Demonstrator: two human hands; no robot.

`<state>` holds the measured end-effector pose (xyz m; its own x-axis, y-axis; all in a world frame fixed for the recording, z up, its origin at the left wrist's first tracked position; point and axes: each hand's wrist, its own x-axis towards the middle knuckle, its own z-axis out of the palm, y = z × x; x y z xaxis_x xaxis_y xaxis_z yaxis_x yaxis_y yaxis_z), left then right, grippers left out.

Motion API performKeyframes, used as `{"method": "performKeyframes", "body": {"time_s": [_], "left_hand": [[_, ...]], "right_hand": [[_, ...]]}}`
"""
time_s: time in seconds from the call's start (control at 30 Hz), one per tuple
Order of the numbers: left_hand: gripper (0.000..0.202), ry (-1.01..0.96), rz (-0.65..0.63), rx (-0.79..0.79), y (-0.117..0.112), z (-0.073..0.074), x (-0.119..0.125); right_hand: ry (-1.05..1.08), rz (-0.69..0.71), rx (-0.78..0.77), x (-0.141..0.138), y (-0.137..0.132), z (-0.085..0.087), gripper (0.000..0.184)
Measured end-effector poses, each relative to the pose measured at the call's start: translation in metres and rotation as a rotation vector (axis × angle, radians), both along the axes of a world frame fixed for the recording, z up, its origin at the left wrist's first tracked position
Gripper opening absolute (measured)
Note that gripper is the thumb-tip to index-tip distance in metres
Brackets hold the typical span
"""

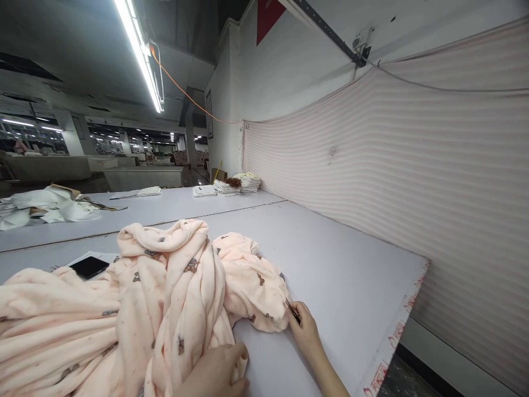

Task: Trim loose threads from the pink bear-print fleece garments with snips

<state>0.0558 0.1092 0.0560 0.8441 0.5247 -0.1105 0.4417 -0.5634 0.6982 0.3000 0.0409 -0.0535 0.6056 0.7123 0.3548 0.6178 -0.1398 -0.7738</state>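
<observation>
A heap of pale pink plush cloth (182, 286) with small brown and grey printed figures lies gathered over the near left and middle of the table. My left hand (219, 372) is closed on a fold of it at the bottom middle, fingers curled around the edge. To the right, my right hand (303, 325) grips small black thread snips (294, 313), their points against the right edge of a rounded, bunched part of the cloth. Whether the blades are parted is too small to tell. How the cloth's pieces join is hidden in the folds.
Behind the cloth, a black phone (90, 267) lies on white paper. White cloth scraps (49, 207) lie at far left, and folded white stacks (227, 187) at the back. A striped sheet (372, 154) hangs along the right wall beside the table edge (397, 336).
</observation>
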Motion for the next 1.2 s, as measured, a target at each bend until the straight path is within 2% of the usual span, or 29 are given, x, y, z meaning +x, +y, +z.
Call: {"method": "performKeyframes", "body": {"time_s": [0.03,0.13,0.17,0.27,0.33,0.43,0.53,0.57,0.63,0.7,0.73,0.83,0.9,0.97,1.07,1.2], "left_hand": [[0.016,0.051,0.000,0.025,0.000,-0.002,0.003],[0.027,0.205,-0.009,0.077,0.001,-0.008,0.009],[0.028,0.246,-0.021,0.082,0.002,-0.010,0.009],[0.028,0.297,-0.047,0.074,0.005,-0.014,0.006],[0.026,0.234,-0.036,0.021,0.005,-0.016,0.004],[0.035,0.043,0.049,-0.035,-0.001,-0.014,0.010],[0.048,-0.097,0.176,0.024,-0.013,-0.013,0.026],[0.046,-0.125,0.219,0.052,-0.017,-0.014,0.031],[0.030,-0.179,0.277,0.116,-0.023,-0.017,0.039],[0.012,-0.262,0.273,0.145,-0.026,-0.020,0.041],[0.008,-0.318,0.259,0.136,-0.026,-0.020,0.039],[0.012,-0.468,0.263,0.076,-0.026,-0.019,0.029],[0.013,-0.510,0.328,0.083,-0.025,-0.019,0.022],[0.011,-0.526,0.404,0.109,-0.023,-0.021,0.017],[0.011,-0.486,0.465,0.161,-0.019,-0.029,0.013],[0.021,-0.484,0.533,0.338,-0.019,-0.042,0.013]], "right_hand": [[0.016,0.007,0.001,0.000,-0.001,-0.003,0.023],[0.069,0.030,0.008,0.000,-0.003,-0.011,0.047],[0.090,0.035,0.020,0.000,-0.002,-0.012,0.048],[0.178,0.054,0.096,-0.001,0.003,-0.005,0.025],[0.266,0.080,0.162,-0.007,0.004,0.005,0.020],[0.417,0.098,0.219,-0.026,-0.004,0.020,0.032],[0.604,0.120,0.256,-0.051,-0.015,0.034,0.038],[0.675,0.147,0.274,-0.059,-0.019,0.039,0.037],[0.748,0.214,0.308,-0.070,-0.026,0.047,0.033],[0.658,0.225,0.317,-0.073,-0.031,0.054,0.028],[0.565,0.186,0.321,-0.073,-0.033,0.056,0.025],[0.220,0.013,0.348,-0.069,-0.036,0.059,0.017],[0.014,-0.045,0.367,-0.068,-0.035,0.060,0.011],[-0.099,-0.022,0.362,-0.070,-0.033,0.061,0.011],[-0.150,0.046,0.379,-0.077,-0.031,0.061,0.013],[-0.245,0.090,0.473,-0.089,-0.030,0.054,0.008]]}}
